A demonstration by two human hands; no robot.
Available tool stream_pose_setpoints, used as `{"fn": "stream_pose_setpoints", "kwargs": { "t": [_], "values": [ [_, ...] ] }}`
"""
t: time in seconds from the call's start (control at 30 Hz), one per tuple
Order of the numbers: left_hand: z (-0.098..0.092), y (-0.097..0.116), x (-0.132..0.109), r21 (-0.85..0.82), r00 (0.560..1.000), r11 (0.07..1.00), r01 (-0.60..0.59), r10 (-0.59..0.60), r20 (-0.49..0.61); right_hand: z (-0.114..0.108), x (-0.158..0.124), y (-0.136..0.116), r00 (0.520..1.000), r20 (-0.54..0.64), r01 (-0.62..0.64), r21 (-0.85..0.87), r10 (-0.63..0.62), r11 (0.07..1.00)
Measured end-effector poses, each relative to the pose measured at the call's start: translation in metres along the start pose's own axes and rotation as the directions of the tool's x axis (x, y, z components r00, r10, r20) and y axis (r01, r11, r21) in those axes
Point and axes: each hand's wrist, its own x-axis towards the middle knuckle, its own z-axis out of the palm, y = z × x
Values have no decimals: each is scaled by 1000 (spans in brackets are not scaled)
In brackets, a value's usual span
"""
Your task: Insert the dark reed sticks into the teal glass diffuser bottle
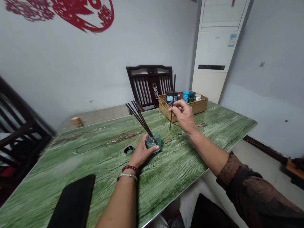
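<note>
The left wrist, just above the left hand [142,153], wears two pieces: a strand of round, dark red beads [129,168] and, directly below it toward the elbow, a slim, polished silver bangle [127,176]. The right hand [182,115] and forearm have no jewellery in view. A loose sleeve [251,190] covers the right arm from just past the elbow, in a dark brown fabric with a mottled rust-red pattern, its cuff a patterned band.
</note>
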Motion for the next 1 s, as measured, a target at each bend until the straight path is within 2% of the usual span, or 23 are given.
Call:
{"fn": "stream_pose_setpoints", "kwargs": {
  "t": [0.07,0.17,0.3,0.43,0.63,0.83,0.93,1.0],
  "values": [
    [0,0,0,4,1000,1000,-9,9,-8,18,8,-13,999,25,-28,184,23,983],
    [0,-2,1,2,1000,1000,-25,25,2,43,13,-18,995,85,-79,280,57,957],
    [1,-6,2,-9,999,999,-42,42,15,67,11,-4,991,110,-102,241,77,965],
    [1,-6,1,4,999,999,-40,40,21,78,4,15,989,113,-113,147,97,983],
    [1,-10,2,-7,998,998,-56,56,25,85,-9,29,975,158,-146,-81,157,986],
    [1,-10,3,-1,998,998,-60,60,30,86,-31,40,957,190,-144,-338,218,930],
    [1,-8,2,-5,999,999,-46,46,17,71,-40,48,950,220,-112,-421,221,900],
    [1,-6,2,-6,999,999,-32,32,13,49,-41,56,950,212,-91,-512,228,854]
  ]
}}
